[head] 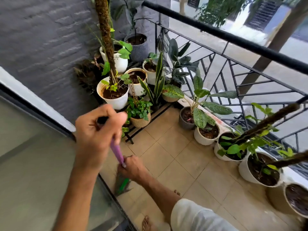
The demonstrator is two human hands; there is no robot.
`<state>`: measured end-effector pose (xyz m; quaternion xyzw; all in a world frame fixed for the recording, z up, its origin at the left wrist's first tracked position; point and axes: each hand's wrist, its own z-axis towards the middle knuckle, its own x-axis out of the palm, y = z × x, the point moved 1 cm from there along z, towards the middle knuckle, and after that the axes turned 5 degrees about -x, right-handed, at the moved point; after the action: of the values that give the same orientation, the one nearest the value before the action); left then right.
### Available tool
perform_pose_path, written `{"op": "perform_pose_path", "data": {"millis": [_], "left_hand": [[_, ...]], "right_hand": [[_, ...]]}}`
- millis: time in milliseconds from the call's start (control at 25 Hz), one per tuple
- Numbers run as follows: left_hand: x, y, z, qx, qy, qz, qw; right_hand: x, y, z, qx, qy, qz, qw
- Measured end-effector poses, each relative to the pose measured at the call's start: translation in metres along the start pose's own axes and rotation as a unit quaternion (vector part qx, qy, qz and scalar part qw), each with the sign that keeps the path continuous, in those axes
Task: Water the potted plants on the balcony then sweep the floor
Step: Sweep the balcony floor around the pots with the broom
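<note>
I hold a broom with a purple handle (116, 151) upright over the beige tiled floor (183, 157). My left hand (96, 135) grips the top of the handle. My right hand (131, 167) grips it lower down, just above the brush head (121, 185), which has a green band and grey-brown bristles touching the tiles beside the door track. Potted plants fill the far corner: a white pot with a moss pole (115, 94), a woven pot of small leaves (140, 117). More pots line the railing on the right (206, 133).
A black metal railing (233, 37) bounds the balcony at right and far side. A grey brick wall (41, 47) and a sliding glass door (41, 172) stand on the left. A black plant stand (131, 139) holds the corner pots. My bare feet (147, 222) stand on the tiles.
</note>
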<state>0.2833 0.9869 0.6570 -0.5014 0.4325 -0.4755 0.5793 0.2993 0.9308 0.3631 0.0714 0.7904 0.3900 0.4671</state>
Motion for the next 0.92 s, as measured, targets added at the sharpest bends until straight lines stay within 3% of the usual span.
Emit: {"op": "perform_pose_path", "data": {"millis": [80, 240, 360, 560, 640, 720, 800, 920], "left_hand": [[0.04, 0.005, 0.014, -0.002, -0.028, 0.03, 0.999], [0.159, 0.01, 0.018, -0.127, 0.106, -0.073, 0.983], [0.237, 0.009, 0.025, -0.136, 0.224, -0.144, 0.954], [0.309, 0.021, 0.046, -0.152, 0.498, -0.251, 0.816], [0.322, 0.031, 0.056, -0.141, 0.584, -0.285, 0.747], [0.327, 0.043, 0.076, -0.144, 0.627, -0.308, 0.701], [0.324, 0.056, 0.1, -0.17, 0.616, -0.303, 0.707], [0.308, 0.071, 0.133, -0.197, 0.519, -0.269, 0.787]], "right_hand": [[-0.03, -0.037, -0.006, 0.036, -0.038, -0.039, 0.998], [-0.095, -0.127, -0.058, 0.155, -0.115, -0.133, 0.972], [-0.131, -0.197, -0.112, 0.237, -0.192, -0.135, 0.943], [-0.156, -0.278, -0.195, 0.338, -0.302, -0.143, 0.88], [-0.163, -0.305, -0.221, 0.366, -0.306, -0.115, 0.871], [-0.169, -0.327, -0.233, 0.389, -0.279, -0.098, 0.873], [-0.175, -0.331, -0.226, 0.406, -0.267, -0.09, 0.869], [-0.176, -0.332, -0.197, 0.404, -0.303, -0.074, 0.86]]}}
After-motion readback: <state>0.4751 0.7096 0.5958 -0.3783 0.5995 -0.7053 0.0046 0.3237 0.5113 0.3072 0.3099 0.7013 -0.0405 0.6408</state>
